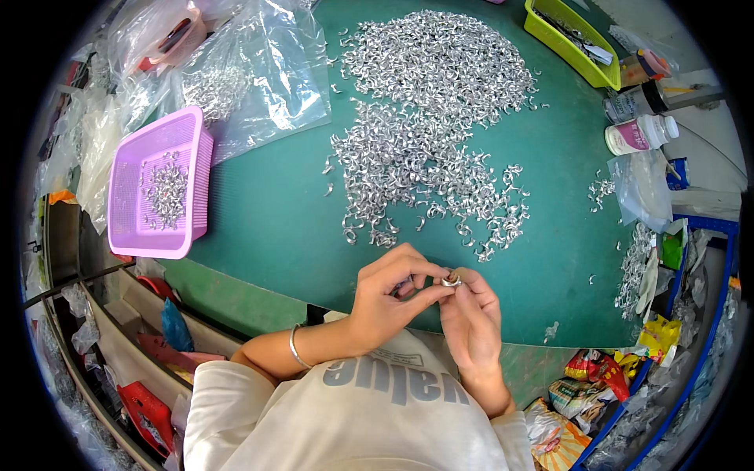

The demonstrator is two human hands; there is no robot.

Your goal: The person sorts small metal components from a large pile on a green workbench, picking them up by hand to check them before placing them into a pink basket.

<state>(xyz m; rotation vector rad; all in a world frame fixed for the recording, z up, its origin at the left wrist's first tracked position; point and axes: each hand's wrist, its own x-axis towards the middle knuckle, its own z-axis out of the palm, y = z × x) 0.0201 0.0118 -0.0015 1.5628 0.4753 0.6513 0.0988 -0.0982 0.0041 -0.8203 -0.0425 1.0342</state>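
Near the front edge of the green table, my left hand (pixel 385 294) and my right hand (pixel 474 318) meet, fingertips pinched on a small curved silver metal piece (pixel 451 281). Fingertips cover part of it, so its full shape cannot be told. Something small and dark shows within the curl of my left fingers, too hidden to name. Beyond my hands spreads a large heap of small curved silver metal pieces (pixel 440 71), with a looser spread reaching toward me. To the left, a pink plastic basket (pixel 198 169) holds more such pieces.
A clear plastic bag (pixel 290 86) lies at the far left of the green table (pixel 267 228). A lime-green tray (pixel 605 74) with tools stands far right, near a white bottle (pixel 635 135). More silver pieces (pixel 632 271) lie along the right edge. Shelves flank me.
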